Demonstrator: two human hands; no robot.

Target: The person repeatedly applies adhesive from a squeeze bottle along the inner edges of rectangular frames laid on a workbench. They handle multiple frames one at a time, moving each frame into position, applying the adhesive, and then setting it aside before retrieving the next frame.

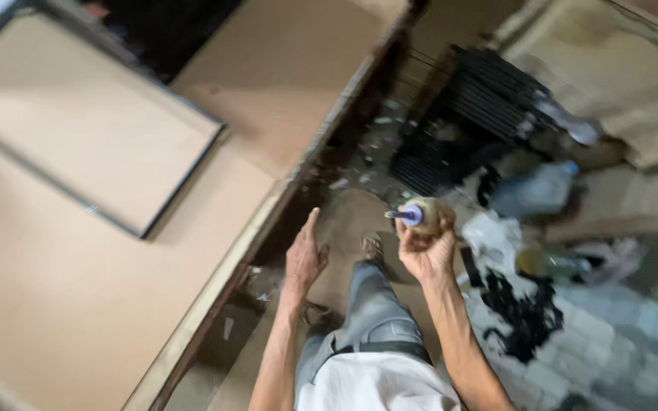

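Small tan bottle [428, 215] is gripped in closed right-hand fingers [425, 255]; left hand [304, 259], at 9 o'clock, is held open and empty, best kept steadying.

Left of me lie big tan boards [78, 304]; right, a littered paved floor [618, 342] and black wire racks [474, 114].

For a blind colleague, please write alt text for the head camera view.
Seen from above, the right hand holds a small bottle with a purple nozzle; the left hand is open beside a large tan board, with litter on the floor.
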